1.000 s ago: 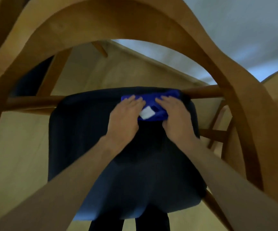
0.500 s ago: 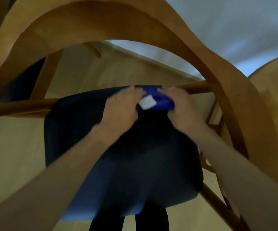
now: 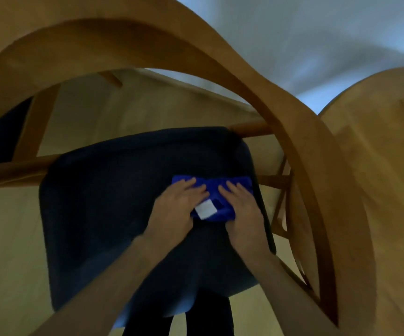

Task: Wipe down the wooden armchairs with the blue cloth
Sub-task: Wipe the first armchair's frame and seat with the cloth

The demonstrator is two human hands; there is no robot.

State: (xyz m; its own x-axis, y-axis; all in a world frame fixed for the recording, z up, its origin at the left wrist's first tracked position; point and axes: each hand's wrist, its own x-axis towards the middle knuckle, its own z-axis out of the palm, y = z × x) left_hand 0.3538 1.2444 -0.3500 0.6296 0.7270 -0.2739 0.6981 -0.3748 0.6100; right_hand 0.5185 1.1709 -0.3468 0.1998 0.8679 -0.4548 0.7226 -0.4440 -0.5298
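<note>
Chair: a wooden armchair point(image 3: 293, 132) seen from above, its curved back rail arching over a dark padded seat point(image 3: 128, 214).
Cloth: a blue cloth point(image 3: 220, 192) with a white tag point(image 3: 205, 210) lies on the right part of the seat, near its right edge.
Left hand: the left hand point(image 3: 176, 209) lies flat, fingers straight, pressing the cloth's left side.
Right hand: the right hand point(image 3: 243, 209) lies flat beside it, fingers straight, pressing the cloth's right side.
Floor: pale wood floor point(image 3: 7, 238) around the chair.

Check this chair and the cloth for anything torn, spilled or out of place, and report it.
Nothing stands out. The blue cloth lies bunched on the dark seat cushion, with the left hand and right hand pressing it flat. Its white tag faces up. The wooden armchair frame shows no damage.
</note>
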